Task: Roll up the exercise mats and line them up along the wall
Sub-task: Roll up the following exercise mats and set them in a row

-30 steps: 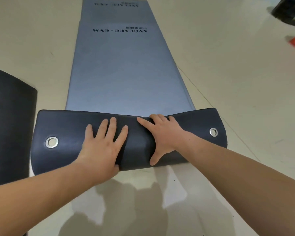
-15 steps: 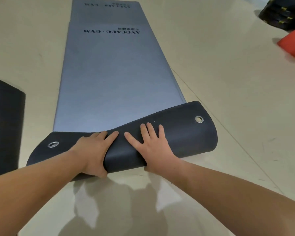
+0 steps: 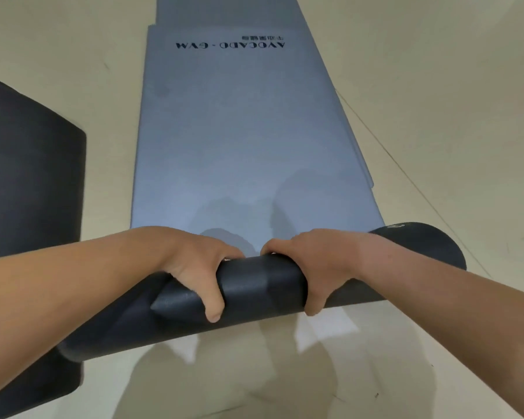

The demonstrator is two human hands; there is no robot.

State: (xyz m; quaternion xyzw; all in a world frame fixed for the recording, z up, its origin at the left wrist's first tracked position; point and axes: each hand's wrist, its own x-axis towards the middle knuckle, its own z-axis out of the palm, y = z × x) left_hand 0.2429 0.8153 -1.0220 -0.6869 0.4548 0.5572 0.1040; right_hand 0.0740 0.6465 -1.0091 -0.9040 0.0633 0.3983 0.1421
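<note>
A grey-blue exercise mat point(image 3: 236, 137) with black lettering lies flat on the floor and stretches away from me. Its near end is curled into a dark roll point(image 3: 263, 282) that shows the black underside. My left hand point(image 3: 200, 267) grips the roll left of its middle, thumb in front and fingers over the far side. My right hand point(image 3: 318, 264) grips it just right of the middle in the same way. A metal eyelet point(image 3: 397, 226) shows at the roll's right end. Beneath the top mat, the edge of a second grey mat point(image 3: 357, 152) sticks out.
A black mat point(image 3: 28, 182) lies flat on the floor at the left, close to the roll's left end. Pale beige floor point(image 3: 451, 116) surrounds the mats, with a thin seam line running diagonally on the right.
The folded-over flap has become a tighter roll. Both hands went from pressing flat on the flap to curling round the roll, which has moved a little further up the mat.
</note>
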